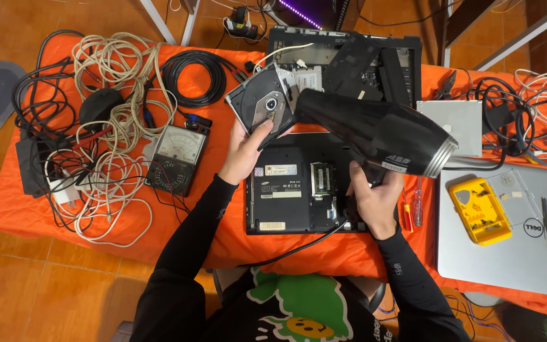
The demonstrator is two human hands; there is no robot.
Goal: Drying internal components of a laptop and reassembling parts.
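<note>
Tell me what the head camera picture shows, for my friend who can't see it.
A person's right hand grips a black hair dryer aimed at a grey disc drive held up in the left hand. Below lies an opened black laptop on an orange table, with tangled cables and a meter to the left.

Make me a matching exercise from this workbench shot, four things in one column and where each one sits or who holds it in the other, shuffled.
Things:
1. optical drive
2. hair dryer
3. analog meter
4. yellow case

Places:
A. lying on the silver laptop at the right
B. held up in the left hand
C. on the orange cloth, beside the tangle of white cables
D. gripped by its handle in the right hand, its barrel over the opened black laptop

Pairs: 1-B, 2-D, 3-C, 4-A
</note>
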